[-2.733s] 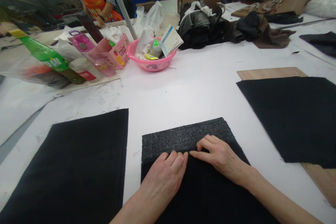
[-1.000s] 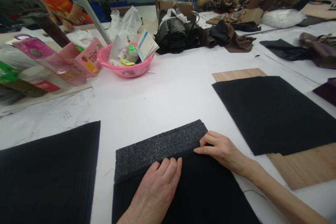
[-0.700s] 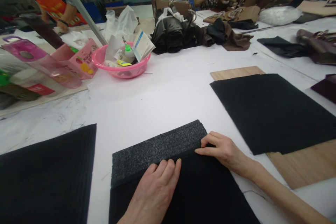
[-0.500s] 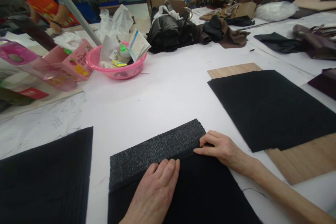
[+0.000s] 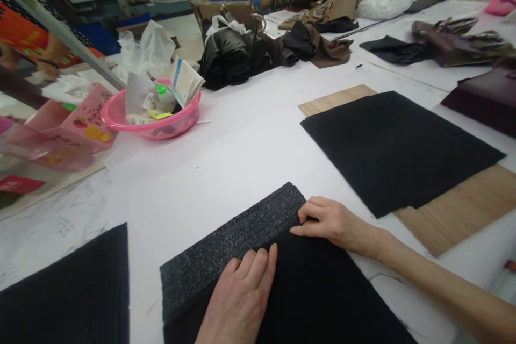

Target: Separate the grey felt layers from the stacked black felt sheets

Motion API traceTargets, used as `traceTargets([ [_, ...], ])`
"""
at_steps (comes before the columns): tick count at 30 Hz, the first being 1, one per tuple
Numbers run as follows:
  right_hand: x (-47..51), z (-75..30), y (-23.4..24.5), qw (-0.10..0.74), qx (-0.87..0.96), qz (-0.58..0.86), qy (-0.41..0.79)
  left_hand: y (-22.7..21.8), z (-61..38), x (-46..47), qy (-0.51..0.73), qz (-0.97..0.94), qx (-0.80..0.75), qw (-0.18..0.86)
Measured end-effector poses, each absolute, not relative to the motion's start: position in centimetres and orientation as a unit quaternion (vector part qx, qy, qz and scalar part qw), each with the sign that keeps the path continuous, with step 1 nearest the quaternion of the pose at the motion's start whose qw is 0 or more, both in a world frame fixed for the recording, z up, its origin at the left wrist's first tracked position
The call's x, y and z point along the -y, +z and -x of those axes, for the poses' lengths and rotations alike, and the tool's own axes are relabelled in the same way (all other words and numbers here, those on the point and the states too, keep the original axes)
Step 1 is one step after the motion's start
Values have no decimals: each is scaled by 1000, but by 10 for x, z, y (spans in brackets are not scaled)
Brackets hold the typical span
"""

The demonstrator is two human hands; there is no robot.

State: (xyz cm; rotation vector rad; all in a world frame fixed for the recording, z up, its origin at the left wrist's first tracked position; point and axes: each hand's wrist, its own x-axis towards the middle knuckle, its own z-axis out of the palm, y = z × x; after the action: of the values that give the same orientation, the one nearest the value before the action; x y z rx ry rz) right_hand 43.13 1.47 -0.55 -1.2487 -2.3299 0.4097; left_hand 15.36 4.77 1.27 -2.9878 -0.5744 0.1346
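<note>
A black fabric piece [image 5: 314, 290] lies on the table in front of me, with a speckled dark grey strip [image 5: 229, 242] along its far side. Where the plain black meets the speckled strip runs a narrow folded edge. My left hand [image 5: 244, 290] rests flat on the black fabric, its fingertips pressing along that fold. To the right of it, my right hand [image 5: 328, 224] pinches the folded edge between thumb and curled fingers, close to the fabric's right corner.
Another black stack [image 5: 80, 285] lies at left. Black sheets [image 5: 399, 145] rest on a wooden board [image 5: 455, 215] at right. Farther back are a pink basin [image 5: 161, 129] with small items, dark bundled material [image 5: 229, 56] and bags [image 5: 451, 43]. Two other people work beyond.
The camera view has turned to the right, so the background sits farther left. Both hands keep nearly the same places on the fabric, the right one still pinching the fold.
</note>
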Motion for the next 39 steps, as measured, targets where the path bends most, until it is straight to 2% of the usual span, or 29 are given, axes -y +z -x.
traceTargets([
  [6,-17,-434,-4,241,845,455,143,12,-169,-47,42,979,175,94],
  [12,-16,-446,-5,248,841,461,132,12,-181,-51,51,982,163,78],
  [21,-14,-452,-9,254,836,470,123,22,-194,-58,137,977,163,19],
  [31,-12,-454,-6,225,848,471,92,15,-201,-60,98,983,147,59],
  [39,-10,-456,-8,250,837,479,83,14,-216,-61,69,986,135,65],
])
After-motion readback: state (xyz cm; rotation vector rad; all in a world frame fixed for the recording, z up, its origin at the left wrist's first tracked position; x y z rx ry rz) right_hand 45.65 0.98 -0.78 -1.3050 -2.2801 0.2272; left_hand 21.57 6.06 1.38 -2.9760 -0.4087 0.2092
